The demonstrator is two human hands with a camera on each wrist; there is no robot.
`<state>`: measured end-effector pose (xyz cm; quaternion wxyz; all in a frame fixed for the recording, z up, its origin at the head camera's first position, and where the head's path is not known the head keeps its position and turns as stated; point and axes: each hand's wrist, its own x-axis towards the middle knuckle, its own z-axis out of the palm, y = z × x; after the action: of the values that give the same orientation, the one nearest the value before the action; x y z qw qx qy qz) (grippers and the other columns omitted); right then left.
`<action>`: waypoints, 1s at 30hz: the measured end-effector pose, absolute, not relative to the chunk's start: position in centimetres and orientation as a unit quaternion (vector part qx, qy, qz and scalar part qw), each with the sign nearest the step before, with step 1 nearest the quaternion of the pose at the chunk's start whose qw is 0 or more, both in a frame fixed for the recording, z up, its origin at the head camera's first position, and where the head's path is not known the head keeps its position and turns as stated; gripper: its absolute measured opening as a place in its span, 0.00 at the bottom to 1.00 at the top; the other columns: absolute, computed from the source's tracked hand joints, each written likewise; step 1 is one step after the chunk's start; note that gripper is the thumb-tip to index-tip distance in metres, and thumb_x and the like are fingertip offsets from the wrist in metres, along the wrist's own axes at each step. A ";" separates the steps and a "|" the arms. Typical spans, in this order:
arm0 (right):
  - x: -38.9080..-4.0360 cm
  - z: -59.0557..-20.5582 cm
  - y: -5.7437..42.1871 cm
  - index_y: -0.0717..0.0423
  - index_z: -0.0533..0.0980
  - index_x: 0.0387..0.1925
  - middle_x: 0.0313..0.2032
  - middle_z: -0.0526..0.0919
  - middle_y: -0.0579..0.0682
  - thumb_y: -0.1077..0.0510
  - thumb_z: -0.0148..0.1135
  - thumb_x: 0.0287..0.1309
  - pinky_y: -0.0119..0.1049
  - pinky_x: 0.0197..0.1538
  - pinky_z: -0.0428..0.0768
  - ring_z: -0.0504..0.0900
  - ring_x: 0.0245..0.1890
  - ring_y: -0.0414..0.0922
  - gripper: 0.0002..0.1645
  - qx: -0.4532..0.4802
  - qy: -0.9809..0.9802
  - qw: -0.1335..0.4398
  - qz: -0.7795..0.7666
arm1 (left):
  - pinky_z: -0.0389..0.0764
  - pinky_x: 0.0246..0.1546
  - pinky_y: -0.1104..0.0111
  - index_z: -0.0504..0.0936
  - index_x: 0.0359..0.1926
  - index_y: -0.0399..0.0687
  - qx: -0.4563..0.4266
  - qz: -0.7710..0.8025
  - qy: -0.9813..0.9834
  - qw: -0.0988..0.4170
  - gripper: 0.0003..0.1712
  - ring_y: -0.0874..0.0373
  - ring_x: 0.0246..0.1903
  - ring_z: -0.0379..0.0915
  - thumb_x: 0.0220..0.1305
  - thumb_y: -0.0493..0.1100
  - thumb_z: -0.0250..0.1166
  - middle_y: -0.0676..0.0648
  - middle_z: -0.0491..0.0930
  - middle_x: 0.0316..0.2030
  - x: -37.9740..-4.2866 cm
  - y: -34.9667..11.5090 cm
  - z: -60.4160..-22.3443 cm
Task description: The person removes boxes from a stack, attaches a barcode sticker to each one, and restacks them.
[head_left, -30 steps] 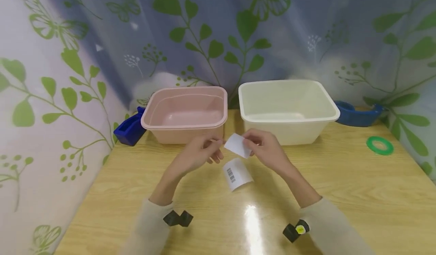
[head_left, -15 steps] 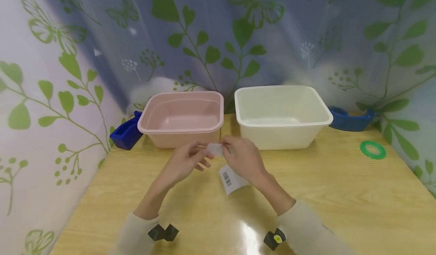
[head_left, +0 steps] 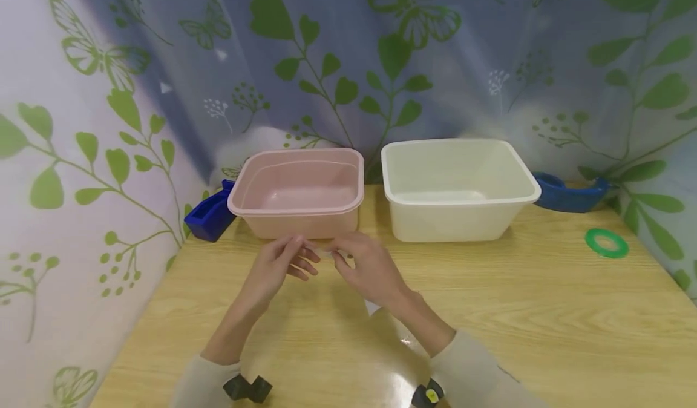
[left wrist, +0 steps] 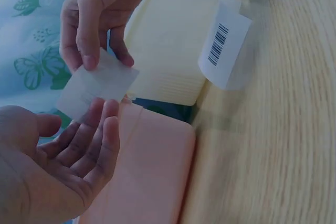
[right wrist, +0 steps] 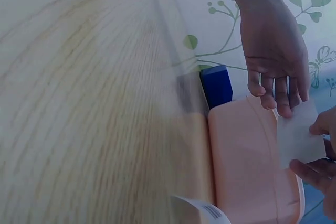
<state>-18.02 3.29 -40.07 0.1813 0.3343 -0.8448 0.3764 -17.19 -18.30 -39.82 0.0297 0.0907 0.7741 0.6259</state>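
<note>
My right hand point(head_left: 367, 269) pinches a small square white paper label point(left wrist: 97, 85) between thumb and fingers, in front of the pink basin point(head_left: 296, 223). The label is nearly hidden in the head view, but both wrist views show it. My left hand point(head_left: 274, 269) faces it palm up with loosely bent fingers, and its fingertips touch the label's near edge. A second white label with a barcode point(left wrist: 223, 45) lies curled on the table; in the head view my right hand covers most of it.
Beside the pink basin stands a cream basin point(head_left: 449, 220). A dark blue holder point(head_left: 209, 217) sits at the left, a blue tape dispenser point(head_left: 572, 197) at the back right. A green ring point(head_left: 607, 243) lies on the wooden table point(head_left: 517, 323). A patterned curtain point(head_left: 337, 63) hangs behind.
The right hand has carried its label leftward and toward the left hand, which has also shifted left. The barcode label on the table has become mostly covered by the right hand.
</note>
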 end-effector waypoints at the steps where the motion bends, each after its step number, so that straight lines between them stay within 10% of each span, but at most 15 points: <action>1: -18.0 -40.2 3.1 0.56 0.87 0.42 0.44 0.89 0.48 0.68 0.68 0.64 0.34 0.43 0.85 0.86 0.42 0.44 0.09 0.338 -0.843 0.182 0.378 | 0.88 0.36 0.63 0.81 0.52 0.31 0.082 0.629 0.773 0.028 0.24 0.48 0.35 0.87 0.84 0.49 0.49 0.35 0.86 0.42 -17.2 -18.4 -40.0; 11: -18.1 -40.9 1.3 0.56 0.87 0.38 0.50 0.87 0.51 0.71 0.69 0.61 0.43 0.59 0.82 0.81 0.55 0.49 0.09 0.321 -0.828 0.158 0.432 | 0.88 0.37 0.62 0.78 0.59 0.35 0.034 0.621 0.782 0.037 0.18 0.51 0.34 0.88 0.77 0.43 0.62 0.38 0.88 0.44 -17.1 -19.8 -40.5; 19: -18.8 -41.3 0.5 0.51 0.87 0.38 0.67 0.73 0.59 0.68 0.70 0.61 0.63 0.71 0.67 0.66 0.69 0.59 0.09 0.219 -0.829 0.101 0.504 | 0.86 0.30 0.64 0.67 0.71 0.36 0.031 0.625 0.780 0.024 0.31 0.46 0.30 0.88 0.71 0.35 0.66 0.34 0.88 0.43 -17.4 -20.5 -40.8; 30: -20.4 -41.9 -1.0 0.61 0.87 0.45 0.51 0.84 0.55 0.74 0.60 0.57 0.47 0.56 0.82 0.81 0.53 0.53 0.18 0.188 -0.812 0.051 0.550 | 0.86 0.24 0.66 0.77 0.51 0.33 -0.029 0.549 0.834 -0.047 0.13 0.48 0.25 0.88 0.70 0.34 0.66 0.34 0.89 0.40 -18.1 -21.1 -40.9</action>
<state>-20.38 -0.95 -41.86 0.0511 0.1878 -0.8119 0.5503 -18.11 -21.11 -40.90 -0.0466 -0.0294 0.8339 0.5492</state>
